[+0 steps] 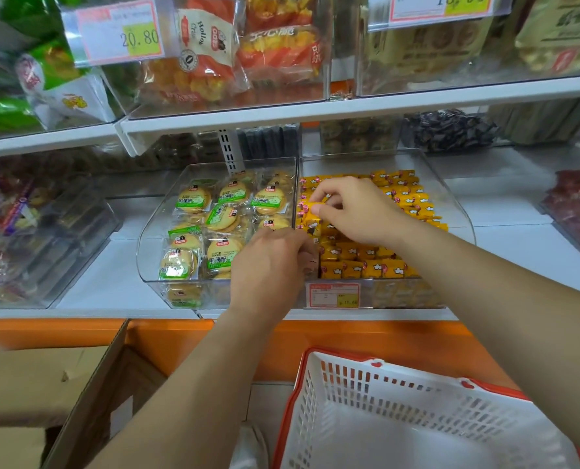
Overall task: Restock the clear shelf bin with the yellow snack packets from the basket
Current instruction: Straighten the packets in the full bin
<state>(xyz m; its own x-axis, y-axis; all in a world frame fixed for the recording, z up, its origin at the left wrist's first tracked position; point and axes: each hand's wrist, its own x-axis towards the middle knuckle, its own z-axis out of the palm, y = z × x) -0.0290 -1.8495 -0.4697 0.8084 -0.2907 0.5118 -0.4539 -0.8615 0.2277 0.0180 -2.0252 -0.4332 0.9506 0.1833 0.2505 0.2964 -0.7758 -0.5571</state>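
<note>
The clear shelf bin (458, 211) on the middle shelf holds several rows of yellow snack packets (356, 265). My right hand (356, 211) reaches into the bin's left side and pinches one yellow packet (312, 214) above the rows. My left hand (271, 265) is at the bin's front left corner with its fingers curled; its fingertips touch the packets there, and whether it holds one is hidden. The white basket (417, 394) with a red rim sits below the shelf at lower right, and no packets show inside it.
A second clear bin (153, 238) of round cookie packs stands directly left of the yellow one. A price tag (334, 294) hangs on the bin's front. An open cardboard box (89, 401) sits at lower left. More bins fill the upper shelf (349, 108).
</note>
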